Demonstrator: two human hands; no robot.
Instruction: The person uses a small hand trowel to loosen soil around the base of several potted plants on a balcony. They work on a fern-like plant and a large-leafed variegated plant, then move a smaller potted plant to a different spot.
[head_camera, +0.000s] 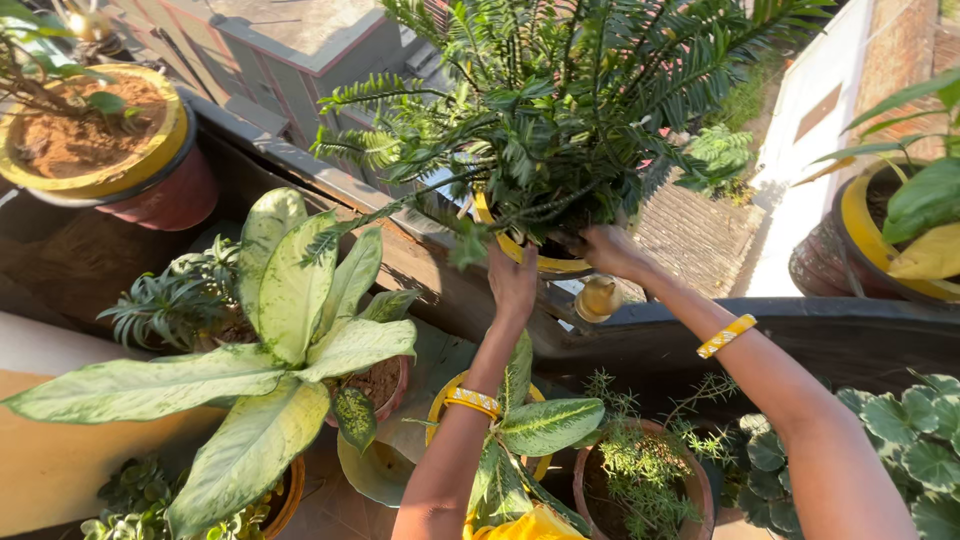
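Note:
A bushy dark-green fern-like plant (560, 100) grows in a pot with a yellow rim (492, 228) that stands on the dark ledge (850, 330) of a parapet. My left hand (512, 280) grips the pot's near rim from below. My right hand (608, 250) holds the rim a little to the right, partly under the fronds. Both wrists wear yellow bangles (727, 335). Foliage hides most of the pot.
A large pale variegated plant (285, 330) fills the lower left. Small pots (640, 490) crowd the floor below my arms. A yellow-rimmed soil pot (100, 140) stands at upper left, another yellow-rimmed pot (870, 240) at the right. Rooftops lie beyond the ledge.

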